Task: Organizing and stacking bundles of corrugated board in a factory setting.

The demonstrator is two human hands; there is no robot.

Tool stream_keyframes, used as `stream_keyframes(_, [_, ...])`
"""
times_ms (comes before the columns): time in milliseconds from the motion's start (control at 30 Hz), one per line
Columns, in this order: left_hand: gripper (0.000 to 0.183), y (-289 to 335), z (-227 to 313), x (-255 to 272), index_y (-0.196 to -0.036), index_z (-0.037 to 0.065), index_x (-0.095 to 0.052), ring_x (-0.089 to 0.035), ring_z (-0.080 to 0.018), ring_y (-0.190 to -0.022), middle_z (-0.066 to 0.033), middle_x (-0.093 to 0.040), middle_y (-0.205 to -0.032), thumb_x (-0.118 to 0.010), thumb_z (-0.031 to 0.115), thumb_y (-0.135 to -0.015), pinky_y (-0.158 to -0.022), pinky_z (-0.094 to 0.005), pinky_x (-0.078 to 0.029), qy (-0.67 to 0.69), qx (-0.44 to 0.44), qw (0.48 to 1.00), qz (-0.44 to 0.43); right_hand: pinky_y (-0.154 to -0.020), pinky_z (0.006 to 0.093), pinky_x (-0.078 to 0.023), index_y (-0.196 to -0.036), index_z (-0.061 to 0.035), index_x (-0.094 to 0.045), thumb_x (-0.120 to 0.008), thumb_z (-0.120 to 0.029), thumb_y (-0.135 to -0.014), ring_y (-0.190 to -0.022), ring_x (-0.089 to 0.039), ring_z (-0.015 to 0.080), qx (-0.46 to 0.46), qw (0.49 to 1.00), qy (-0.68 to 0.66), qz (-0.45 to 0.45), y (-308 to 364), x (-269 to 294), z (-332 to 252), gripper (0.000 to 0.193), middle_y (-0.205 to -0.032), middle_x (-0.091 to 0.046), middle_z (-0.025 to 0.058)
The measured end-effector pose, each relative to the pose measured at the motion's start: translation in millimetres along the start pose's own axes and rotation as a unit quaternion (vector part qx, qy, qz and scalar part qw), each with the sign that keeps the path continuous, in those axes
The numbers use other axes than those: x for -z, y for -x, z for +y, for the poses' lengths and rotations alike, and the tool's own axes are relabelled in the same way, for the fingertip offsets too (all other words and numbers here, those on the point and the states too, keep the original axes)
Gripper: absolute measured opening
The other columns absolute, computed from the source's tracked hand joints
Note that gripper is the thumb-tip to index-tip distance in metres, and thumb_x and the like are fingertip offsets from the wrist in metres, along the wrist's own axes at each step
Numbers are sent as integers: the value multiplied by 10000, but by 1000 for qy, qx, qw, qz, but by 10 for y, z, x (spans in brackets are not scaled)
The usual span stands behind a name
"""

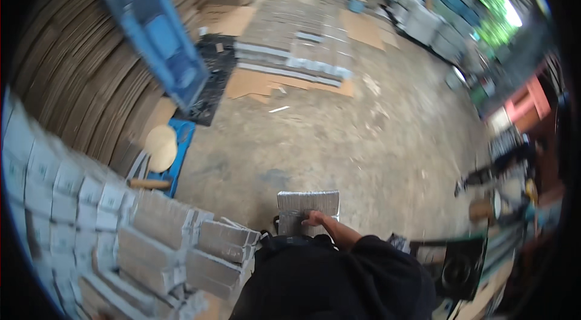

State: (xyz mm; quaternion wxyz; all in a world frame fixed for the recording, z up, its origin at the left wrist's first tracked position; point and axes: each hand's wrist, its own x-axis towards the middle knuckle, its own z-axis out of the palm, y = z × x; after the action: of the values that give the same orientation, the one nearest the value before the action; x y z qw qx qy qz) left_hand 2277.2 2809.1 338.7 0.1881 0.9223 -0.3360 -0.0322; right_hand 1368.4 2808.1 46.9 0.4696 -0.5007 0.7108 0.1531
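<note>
My right hand [313, 218] reaches down in front of my body, its fingers curled at a grey-brown bundle of stacked cardboard [307, 200]. The bundle has a pale upper edge, and its lower part is hidden by my hand and dark clothing. The hand appears closed on it, though the fingertips are hard to make out. My left hand does not show. Close by on the left lie several similar cardboard bundles [221, 241] with whitish edges, stacked in a pile.
White-faced stacks [39, 190] rise at the left, with tall layered cardboard [66, 72] behind. A blue panel [151, 35] leans there. Flat bundles [290, 47] lie on cardboard sheets ahead on the concrete floor [399, 144]. A black speaker-like box [457, 268] stands right; a pink object [526, 102] is farther.
</note>
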Motion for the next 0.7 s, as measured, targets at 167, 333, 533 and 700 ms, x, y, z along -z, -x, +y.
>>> stream_keyframes(167, [360, 1163, 1366, -776, -1098, 0, -558, -529, -333, -944, -165, -595, -1001, -572, 291, -887, -842, -429, -396, 147, -24, 979, -141, -979, 400, -444, -1211, -20, -601, -612, -522, -812, -1183, -545, 331, -26, 997, -60, 38, -107, -138, 334, 641, -1212, -610, 188])
stream_keyframes(333, [309, 1661, 2340, -1547, -1028, 14, -554, -529, -309, -833, -146, -584, -906, -583, 288, -889, -744, -417, -406, 201, -34, 936, -286, -966, 394, -453, -1185, -1, -611, -656, -485, -777, -1144, -568, 331, -78, 979, -176, 60, -236, -147, 993, 634, -1211, -609, 198])
stream_keyframes(533, [263, 1981, 3198, -2058, -945, 31, -549, -529, -280, -700, -124, -570, -793, -596, 284, -891, -625, -402, -419, 208, -9, 903, -376, -916, 394, -486, -1073, -7, -676, -674, -504, -745, -1047, -618, 344, -153, 946, -264, 110, -129, 31, 1688, 595, -1138, -637, 217])
stream_keyframes(700, [245, 2329, 3956, -2459, -875, 44, -545, -530, -256, -590, -105, -558, -698, -607, 281, -894, -526, -390, -429, 202, 29, 878, -432, -903, 393, -495, -1045, -15, -692, -674, -512, -741, -1038, -625, 335, -201, 930, -279, 133, -210, 439, 2386, 583, -1112, -643, 227])
